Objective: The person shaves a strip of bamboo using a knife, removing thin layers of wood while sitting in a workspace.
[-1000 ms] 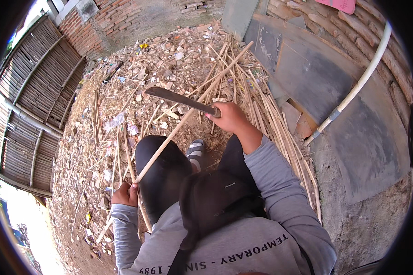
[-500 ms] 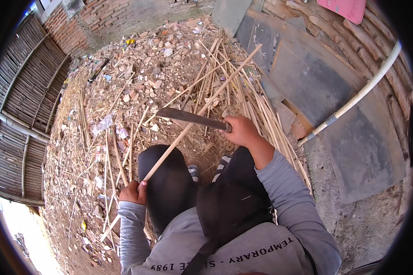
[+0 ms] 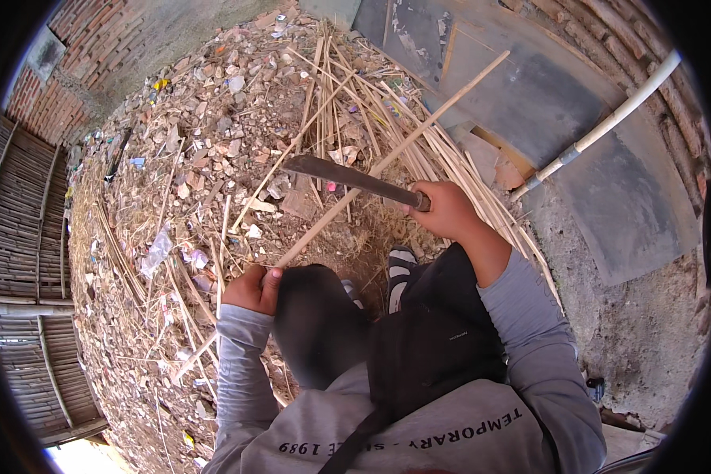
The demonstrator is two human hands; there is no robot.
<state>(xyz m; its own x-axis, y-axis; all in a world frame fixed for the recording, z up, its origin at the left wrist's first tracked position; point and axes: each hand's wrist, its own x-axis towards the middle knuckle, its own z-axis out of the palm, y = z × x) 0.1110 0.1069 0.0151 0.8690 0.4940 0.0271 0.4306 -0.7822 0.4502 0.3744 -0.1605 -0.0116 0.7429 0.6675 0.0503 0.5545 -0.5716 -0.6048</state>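
Right,
- Left hand (image 3: 253, 288) is closed round the near end of a long bamboo stick (image 3: 387, 162); the stick runs up and to the right, over the litter, w/ its far tip above the grey slab (image 3: 529, 103).
- Right hand (image 3: 449, 209) is fisted on the handle of a machete (image 3: 347, 178); the blade points left and lies across the stick about midway, touching or just above it, can't tell which.
- Stick looks light, stiff, dry and smooth-skinned, so prob. a bit slippery; judged springy over that length, the free end may whip. Best hold seems the near end, as now, well back from the blade.
- Machete: likely the heavier item, one sharp edge; grip only at the handle.
- Edges: blade sits not far from the knees and the striped shoe (image 3: 401, 265), and the left fingers are in line w/ the stick.
- Room: open rubble ground (image 3: 197, 158) to the left and ahead, though uneven; pile of bamboo strips (image 3: 355, 87) beyond; bamboo fence (image 3: 24, 237) far left; white pipe (image 3: 608, 122) and brick wall right, tighter there.
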